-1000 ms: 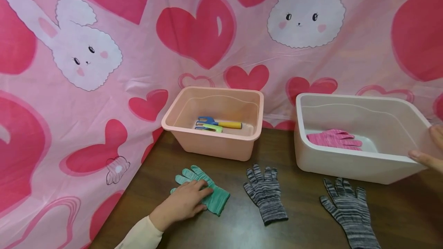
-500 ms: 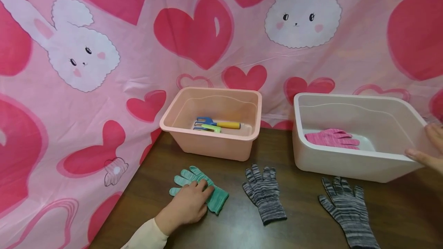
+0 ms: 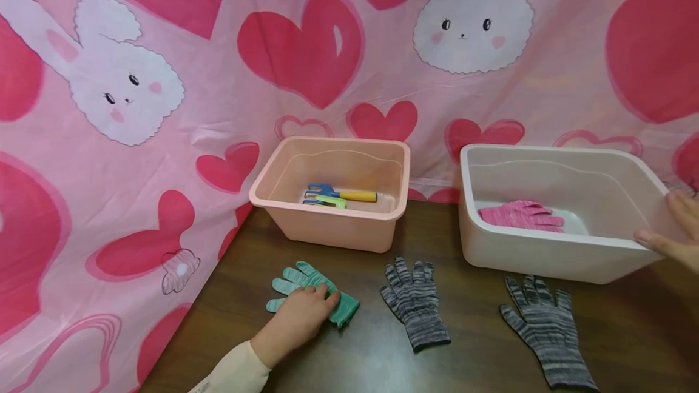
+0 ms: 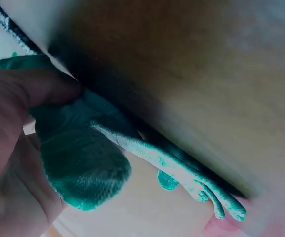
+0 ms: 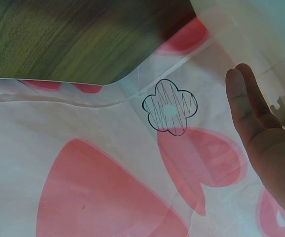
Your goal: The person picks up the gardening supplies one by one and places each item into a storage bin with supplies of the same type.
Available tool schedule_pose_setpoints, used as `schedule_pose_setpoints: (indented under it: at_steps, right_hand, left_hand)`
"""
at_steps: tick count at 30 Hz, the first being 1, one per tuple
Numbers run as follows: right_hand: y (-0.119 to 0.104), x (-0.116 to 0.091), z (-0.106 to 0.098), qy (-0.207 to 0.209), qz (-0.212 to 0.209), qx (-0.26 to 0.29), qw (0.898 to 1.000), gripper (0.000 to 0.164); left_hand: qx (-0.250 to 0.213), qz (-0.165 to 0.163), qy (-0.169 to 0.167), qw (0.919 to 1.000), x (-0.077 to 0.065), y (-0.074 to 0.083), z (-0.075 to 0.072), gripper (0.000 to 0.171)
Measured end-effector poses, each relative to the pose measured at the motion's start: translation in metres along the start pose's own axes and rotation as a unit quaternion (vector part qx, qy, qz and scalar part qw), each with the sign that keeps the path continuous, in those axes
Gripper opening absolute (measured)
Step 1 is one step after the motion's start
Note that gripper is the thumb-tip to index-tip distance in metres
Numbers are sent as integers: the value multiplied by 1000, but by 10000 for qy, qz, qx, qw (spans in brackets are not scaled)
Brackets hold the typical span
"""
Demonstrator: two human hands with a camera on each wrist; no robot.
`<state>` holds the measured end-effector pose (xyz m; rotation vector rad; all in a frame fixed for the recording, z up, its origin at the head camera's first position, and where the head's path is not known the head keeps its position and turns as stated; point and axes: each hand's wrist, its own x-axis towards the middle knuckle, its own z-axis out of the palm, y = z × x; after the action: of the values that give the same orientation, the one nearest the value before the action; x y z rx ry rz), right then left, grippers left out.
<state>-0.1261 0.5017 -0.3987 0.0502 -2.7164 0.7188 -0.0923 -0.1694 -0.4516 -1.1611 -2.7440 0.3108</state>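
Observation:
My left hand (image 3: 299, 315) pinches the cuff area of a green knit glove (image 3: 346, 309) lying palm-down on the table at the left. In the left wrist view the green glove (image 4: 85, 163) is bunched between thumb and fingers, its cuff end raised while its fingers trail off to the lower right. My right hand (image 3: 677, 232) is at the right end of a white bin (image 3: 551, 256), thumb at the front rim and the other fingers against the side wall. In the right wrist view its fingers (image 5: 241, 101) look straight. A pink glove (image 3: 519, 215) lies inside the white bin.
A peach bin (image 3: 333, 229) stands behind the green glove, holding a small fork with a yellow handle (image 3: 355, 196) and a light-green tool (image 3: 333, 201). Two grey striped gloves, one central (image 3: 417, 308) and one farther right (image 3: 548, 332), lie on the brown table (image 3: 366, 362). A pink heart-patterned cloth (image 3: 218, 96) hangs behind.
The left hand has shifted slightly right over the green glove and the glove's cuff has bunched up in its fingers. The right hand stays at the white bin; the head view has drifted slightly.

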Motion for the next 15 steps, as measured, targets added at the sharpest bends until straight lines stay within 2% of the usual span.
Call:
schedule_pose_setpoints:
  at_steps: [3, 8, 12, 15]
  right_hand:
    - [-5, 1, 0, -66, -2, 160, 9999, 95]
    - [-12, 1, -1, -117, 5, 200, 9997, 95]
    - [-13, 1, -2, -94, -12, 223, 9997, 95]
    - [-10, 1, -2, -79, -49, 251, 9996, 95]
  left_hand:
    - [-164, 7, 58, 9998, 3, -3, 0, 24]
    - [-810, -169, 74, 9965, 6, -13, -1, 13]
    - [-1186, -395, 179, 9920, 6, -21, -3, 16]
    - [-1533, -594, 393, 9856, 6, -26, -7, 22]
